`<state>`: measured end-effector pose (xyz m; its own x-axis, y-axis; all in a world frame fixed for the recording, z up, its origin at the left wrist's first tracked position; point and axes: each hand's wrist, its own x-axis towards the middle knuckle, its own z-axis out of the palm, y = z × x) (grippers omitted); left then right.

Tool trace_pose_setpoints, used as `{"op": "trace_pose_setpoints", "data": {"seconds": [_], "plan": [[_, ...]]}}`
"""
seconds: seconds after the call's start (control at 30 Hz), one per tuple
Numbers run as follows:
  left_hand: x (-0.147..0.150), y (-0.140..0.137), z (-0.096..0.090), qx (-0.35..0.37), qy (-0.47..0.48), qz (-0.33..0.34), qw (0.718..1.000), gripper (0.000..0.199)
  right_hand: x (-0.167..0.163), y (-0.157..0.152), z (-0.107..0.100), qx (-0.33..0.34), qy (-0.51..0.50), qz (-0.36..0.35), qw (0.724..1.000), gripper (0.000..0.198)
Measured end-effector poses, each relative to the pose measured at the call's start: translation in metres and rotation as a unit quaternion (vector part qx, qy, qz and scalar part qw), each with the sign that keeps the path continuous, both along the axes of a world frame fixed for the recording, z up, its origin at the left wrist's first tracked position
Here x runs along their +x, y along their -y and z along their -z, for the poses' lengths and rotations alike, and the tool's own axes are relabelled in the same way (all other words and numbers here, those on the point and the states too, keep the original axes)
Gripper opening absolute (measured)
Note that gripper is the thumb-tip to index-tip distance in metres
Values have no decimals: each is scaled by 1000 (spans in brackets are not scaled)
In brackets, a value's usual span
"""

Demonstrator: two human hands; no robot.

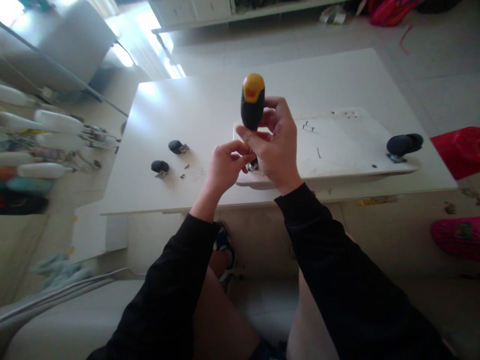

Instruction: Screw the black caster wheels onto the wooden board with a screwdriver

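Observation:
A screwdriver [252,102] with a dark and yellow handle stands nearly upright in my right hand [279,145], its fingers closed around the lower handle. My left hand [227,165] pinches close to the shaft; what its fingertips hold is hidden. Below both hands, a caster [254,166] with a metal plate shows in part at the left end of a white panel [345,150]. Another caster [399,146] sits at the panel's right end. On the panel lie several small screws [308,127] and a thin dark piece [319,152].
The panel rests on a white table [202,110]. Two loose casters, a rear one [175,146] and a front one [160,166], lie left of my hands, near small screws [184,172]. A red object [459,150] stands beyond the right edge; white bottles [56,121] are at far left.

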<state>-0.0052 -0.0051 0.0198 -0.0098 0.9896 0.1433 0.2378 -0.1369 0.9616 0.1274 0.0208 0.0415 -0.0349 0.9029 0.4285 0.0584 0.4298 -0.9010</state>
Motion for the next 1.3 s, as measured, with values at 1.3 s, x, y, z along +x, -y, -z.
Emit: {"op": "trace_pose_setpoints", "data": {"seconds": [1.3], "plan": [[-2, -4, 2, 39, 49, 29, 998, 13, -2, 3, -3, -16, -68, -10, 998, 33]]}}
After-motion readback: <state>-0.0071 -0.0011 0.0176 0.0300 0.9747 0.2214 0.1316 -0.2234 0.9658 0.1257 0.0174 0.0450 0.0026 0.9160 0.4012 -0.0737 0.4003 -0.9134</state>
